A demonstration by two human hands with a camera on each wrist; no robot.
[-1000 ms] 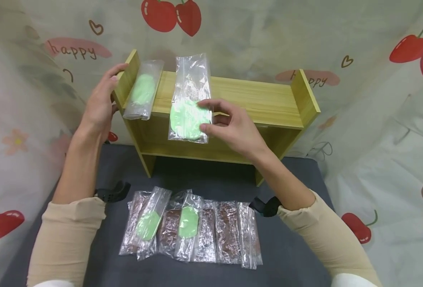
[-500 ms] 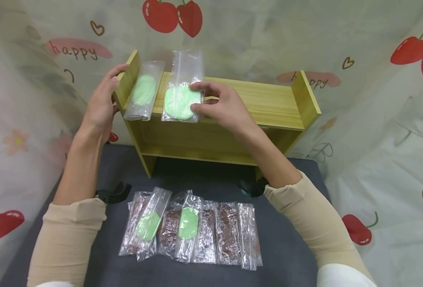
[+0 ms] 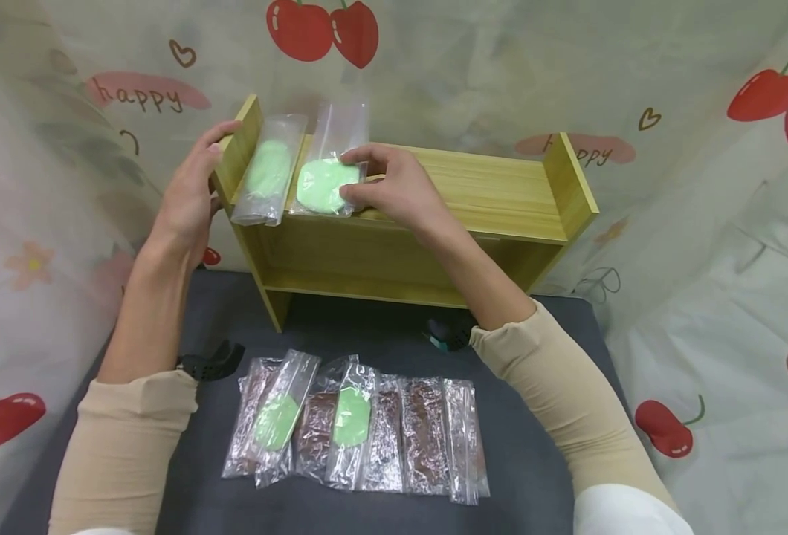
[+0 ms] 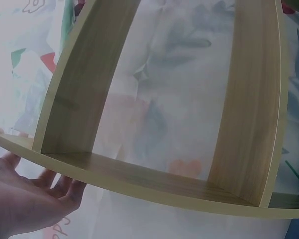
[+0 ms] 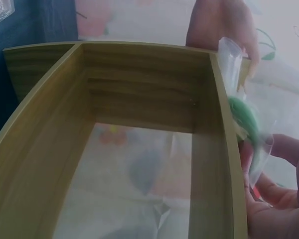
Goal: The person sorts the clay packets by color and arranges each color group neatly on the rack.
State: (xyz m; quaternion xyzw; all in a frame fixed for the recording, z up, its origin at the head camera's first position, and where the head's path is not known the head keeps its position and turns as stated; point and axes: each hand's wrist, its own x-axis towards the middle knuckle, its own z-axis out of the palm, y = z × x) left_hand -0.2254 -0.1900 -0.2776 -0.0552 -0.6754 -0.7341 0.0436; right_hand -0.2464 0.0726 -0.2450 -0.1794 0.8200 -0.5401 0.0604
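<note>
My left hand [image 3: 188, 178] grips the left side panel [image 3: 241, 152] of a small wooden shelf [image 3: 494, 182]. In the left wrist view, the fingers [image 4: 65, 191] lie along that panel's outer face. My right hand [image 3: 397, 182] pinches the right edge of a clear plastic bag [image 3: 328, 186] holding a flat, pale green piece. The bag lies over the front of the top board, its clear end toward the back. Just left of it, against the side panel, is a similar green-filled bag [image 3: 267, 172]. The right wrist view shows my right thumb and fingers [image 5: 281, 191] at the bag beside the top board.
On the dark table [image 3: 534, 446] lies a row of several clear bags with brown contents [image 3: 424, 431]. Two green-filled bags [image 3: 276, 420] rest on top of them. Below the top board is a lower shelf board [image 3: 367, 290]. A printed curtain [image 3: 467, 67] hangs behind and at both sides.
My right hand has carried the green-filled bag left and back, from in front of the shelf to the top board beside the other bag. My left hand has stayed on the panel.
</note>
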